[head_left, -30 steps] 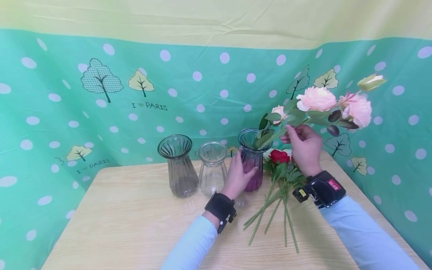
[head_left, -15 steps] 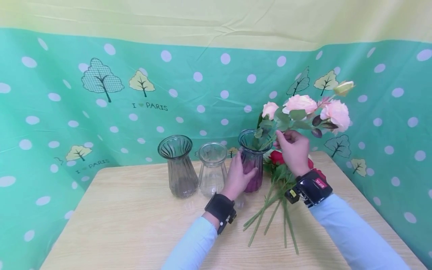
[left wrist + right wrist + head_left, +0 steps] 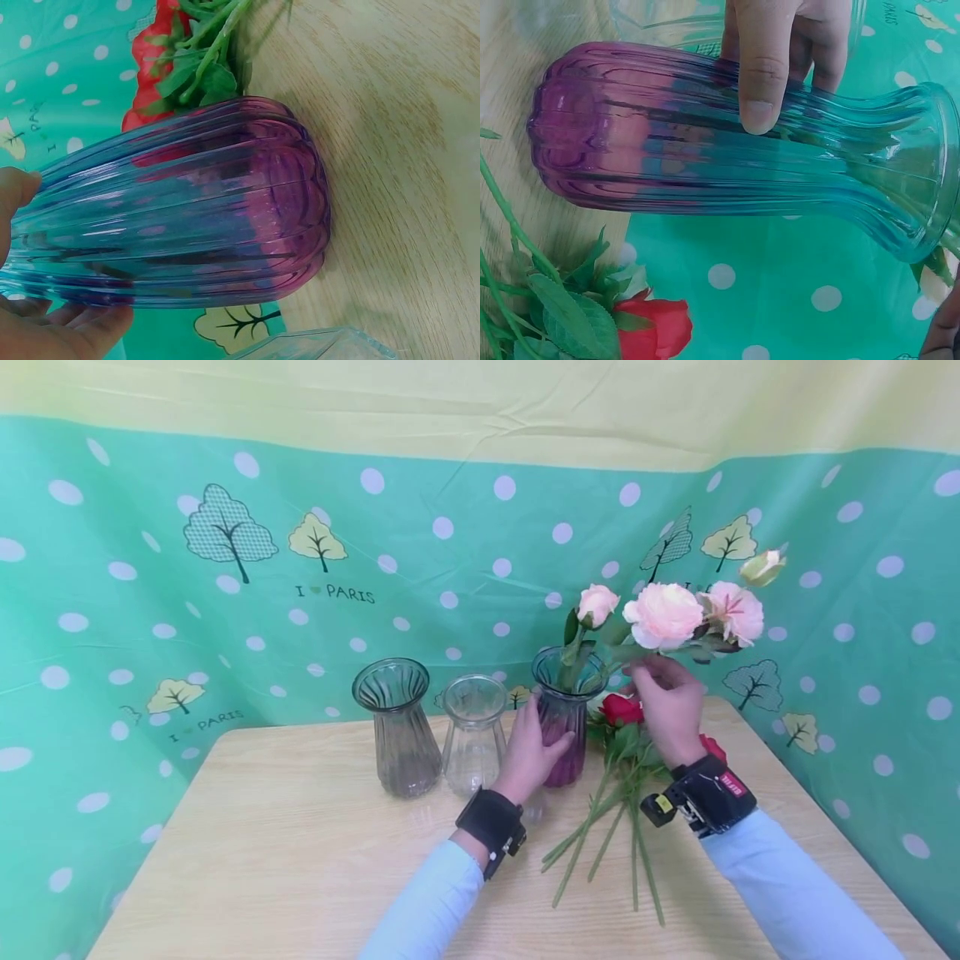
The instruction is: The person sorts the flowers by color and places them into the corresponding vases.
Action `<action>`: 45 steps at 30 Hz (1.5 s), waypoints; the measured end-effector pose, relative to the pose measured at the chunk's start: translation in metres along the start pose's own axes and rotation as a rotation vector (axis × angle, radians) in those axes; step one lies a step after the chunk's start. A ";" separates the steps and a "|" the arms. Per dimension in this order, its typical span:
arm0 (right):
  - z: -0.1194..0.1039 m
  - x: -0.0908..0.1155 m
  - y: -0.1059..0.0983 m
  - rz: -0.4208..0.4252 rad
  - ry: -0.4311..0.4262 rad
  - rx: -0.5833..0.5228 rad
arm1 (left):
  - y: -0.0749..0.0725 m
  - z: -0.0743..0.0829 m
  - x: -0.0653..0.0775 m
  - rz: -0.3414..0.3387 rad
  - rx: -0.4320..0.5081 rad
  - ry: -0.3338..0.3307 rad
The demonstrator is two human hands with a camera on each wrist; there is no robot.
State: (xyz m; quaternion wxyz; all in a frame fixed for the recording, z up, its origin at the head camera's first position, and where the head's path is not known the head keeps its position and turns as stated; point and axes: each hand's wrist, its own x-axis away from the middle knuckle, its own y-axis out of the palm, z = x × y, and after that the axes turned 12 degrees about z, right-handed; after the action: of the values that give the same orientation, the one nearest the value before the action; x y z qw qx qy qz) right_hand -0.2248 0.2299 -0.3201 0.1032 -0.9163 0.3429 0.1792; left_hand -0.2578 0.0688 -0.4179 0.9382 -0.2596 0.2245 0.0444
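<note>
A ribbed glass vase [image 3: 562, 731], blue above and purple below, stands upright at the table's right, and my left hand [image 3: 527, 758] grips its side. In the right wrist view, the thumb of that hand lies across the vase [image 3: 705, 150]. Pink artificial flowers [image 3: 663, 614] lean right out of the vase mouth, their lower stems inside it. My right hand [image 3: 670, 706] pinches a stem just right of the rim, below the big blooms. One smaller pink flower [image 3: 597, 604] rises upright over the mouth. The exact pinch point is partly hidden by leaves.
A clear vase [image 3: 474, 735] and a grey vase [image 3: 405, 735] stand to the left. Red roses [image 3: 621, 710] with several long green stems [image 3: 600, 827] lie on the wooden table [image 3: 300, 860] beside the held vase. A dotted green cloth [image 3: 420, 568] hangs behind.
My right hand has moved left toward the vase, bringing the pink flowers over its mouth; the smaller flower now stands more upright. My left hand has stayed on the vase.
</note>
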 end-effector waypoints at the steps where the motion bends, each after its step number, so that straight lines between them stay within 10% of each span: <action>1: 0.000 0.000 0.000 0.010 0.007 -0.016 | 0.000 0.000 0.000 0.002 0.001 0.001; 18: 0.009 -0.006 0.011 -0.030 -0.012 0.167 | 0.000 -0.001 0.000 0.007 0.023 -0.011; 45: 0.018 0.005 0.009 -0.076 -0.036 0.092 | 0.000 -0.001 0.001 0.002 0.016 -0.005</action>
State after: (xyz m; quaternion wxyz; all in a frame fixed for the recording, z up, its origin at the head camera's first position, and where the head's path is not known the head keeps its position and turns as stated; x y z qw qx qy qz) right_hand -0.2322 0.2262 -0.3388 0.1579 -0.9197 0.3137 0.1756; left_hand -0.2572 0.0682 -0.4188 0.9408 -0.2517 0.2227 0.0443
